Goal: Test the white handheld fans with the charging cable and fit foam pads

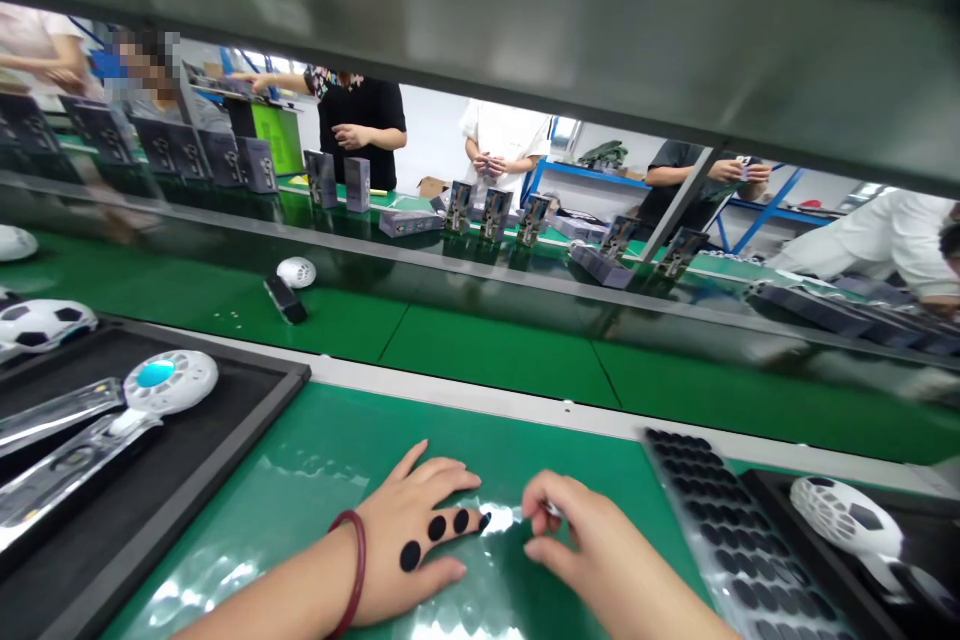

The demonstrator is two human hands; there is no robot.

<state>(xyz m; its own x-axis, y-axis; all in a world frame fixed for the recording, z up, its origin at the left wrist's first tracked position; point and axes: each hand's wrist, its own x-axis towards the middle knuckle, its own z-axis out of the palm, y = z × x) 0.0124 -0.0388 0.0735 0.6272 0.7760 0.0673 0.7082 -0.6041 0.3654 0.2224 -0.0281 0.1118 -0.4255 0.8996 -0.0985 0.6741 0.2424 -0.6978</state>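
Observation:
My left hand (412, 525) rests on the green mat (330, 440) with its fingers spread. Several black round stickers (437, 528) are stuck in a row along its index finger and the back of the hand, and a red bangle (360, 560) circles the wrist. Just to the right, my right hand (577, 530) is curled with its fingertips bent in. A small pale bit shows at its fingers, too small to name. Beside my right forearm lies a clear sheet of black round stickers (727, 520), in rows.
On the left, a black tray (225, 480) holds white football-patterned handheld fans (180, 385); another fan (847, 520) lies in a tray at right. A green conveyor (480, 330) crosses ahead, carrying a white-headed black item (289, 290). Boxes (495, 215) and co-workers (364, 125) stand beyond, under a metal shelf (480, 30).

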